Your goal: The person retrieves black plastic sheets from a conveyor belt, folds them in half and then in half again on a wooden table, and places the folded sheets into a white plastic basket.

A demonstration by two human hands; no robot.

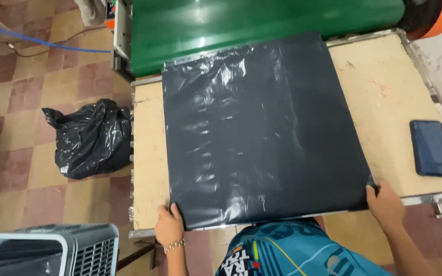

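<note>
While the black plastic sheet (262, 133) lies spread flat over the wooden table (384, 92), the person grips it at its two near corners. Their left hand (170, 225), with a bracelet at the wrist, pinches the near left corner, fingers closed over the edge at the table's front rim. Their right hand (384, 204) grasps the near right corner, thumb on top of the plastic and fingers tucked under it. At its far edge the sheet reaches the green roller (262, 25) of the machine behind the table. On the bare wood to the right, well apart from the sheet, a dark phone (429, 148) lies flat. A filled black bag (90, 140) sits on the tiled floor to the left of the table, and a white slatted crate (52, 250) stands near the left hand's side.
</note>
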